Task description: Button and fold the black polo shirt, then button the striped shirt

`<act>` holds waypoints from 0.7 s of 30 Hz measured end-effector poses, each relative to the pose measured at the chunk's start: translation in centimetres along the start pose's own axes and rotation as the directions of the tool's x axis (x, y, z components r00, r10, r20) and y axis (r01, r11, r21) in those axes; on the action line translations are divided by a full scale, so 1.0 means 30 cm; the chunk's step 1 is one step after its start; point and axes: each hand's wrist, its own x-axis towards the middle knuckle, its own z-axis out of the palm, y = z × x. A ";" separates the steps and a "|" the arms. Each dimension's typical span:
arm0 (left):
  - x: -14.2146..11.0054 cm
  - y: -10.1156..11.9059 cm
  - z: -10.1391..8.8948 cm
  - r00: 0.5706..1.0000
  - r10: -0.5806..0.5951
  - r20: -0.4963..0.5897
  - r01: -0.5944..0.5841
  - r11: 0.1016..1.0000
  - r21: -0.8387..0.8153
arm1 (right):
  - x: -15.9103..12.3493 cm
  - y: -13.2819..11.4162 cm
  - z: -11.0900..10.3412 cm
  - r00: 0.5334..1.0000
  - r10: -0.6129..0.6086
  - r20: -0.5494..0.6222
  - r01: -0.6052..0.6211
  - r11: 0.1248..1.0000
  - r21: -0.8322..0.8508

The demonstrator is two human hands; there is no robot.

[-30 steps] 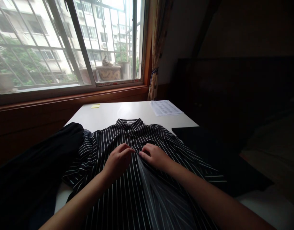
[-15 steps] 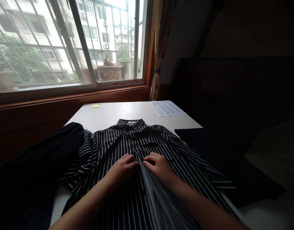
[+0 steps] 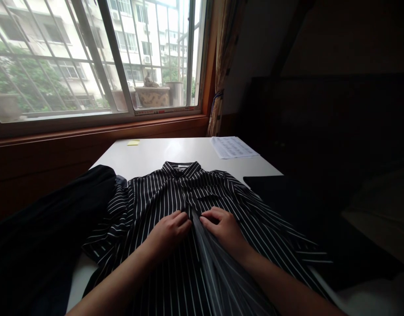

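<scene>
A black shirt with white stripes (image 3: 155, 193) lies face up, its collar at the far end and its sleeves out to both sides. Over the middle of its front, my left hand (image 3: 173, 228) is closed on the shirt's front edge. Just to the right, my right hand (image 3: 223, 228) pinches the other front edge. That right front panel is partly turned back, so its greyer inner side shows below my right hand. Above my hands the front runs together up to the collar. Any button between my fingers is hidden.
Under the shirt is a white table (image 3: 169, 149). Printed sheets (image 3: 234, 147) and a yellow sticky note (image 3: 133, 142) lie toward its far edge. Dark clothing (image 3: 57, 206) is heaped at the left, and a dark cloth (image 3: 280, 197) lies at the right. A barred window stands behind.
My right hand has shifted slightly to the right, leaving a little more room between both hands. The view has moved slightly; the shirt lies much as before.
</scene>
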 end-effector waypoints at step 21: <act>-0.011 0.007 -0.011 0.963 0.081 -0.257 -0.078 0.997 0.022 | -0.005 0.007 0.007 0.992 0.011 0.126 -0.030 0.989 0.144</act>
